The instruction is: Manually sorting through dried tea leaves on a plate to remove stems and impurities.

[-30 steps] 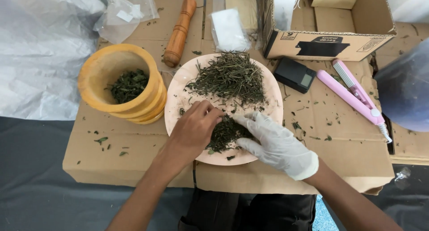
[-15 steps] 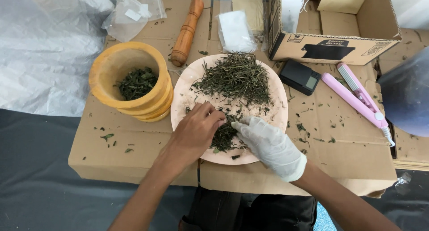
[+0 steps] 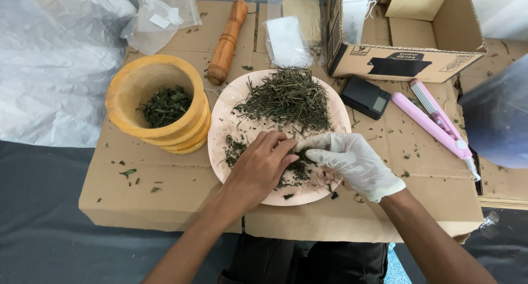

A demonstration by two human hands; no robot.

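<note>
**Two hands in dried herbs on a pink plate**

Head view: the bare left hand (image 3: 263, 166) and white-gloved right hand (image 3: 352, 162) meet over the near half of the pink plate (image 3: 220, 119), fingers curled and pinching a small clump of dried herbs (image 3: 286, 100). Left of the plate stands a yellow wooden mortar (image 3: 157, 105); beyond it lie a wooden pestle (image 3: 226, 40), clear plastic pouches (image 3: 158, 20) and an open cardboard box (image 3: 404, 58) bearing a black label.
</note>
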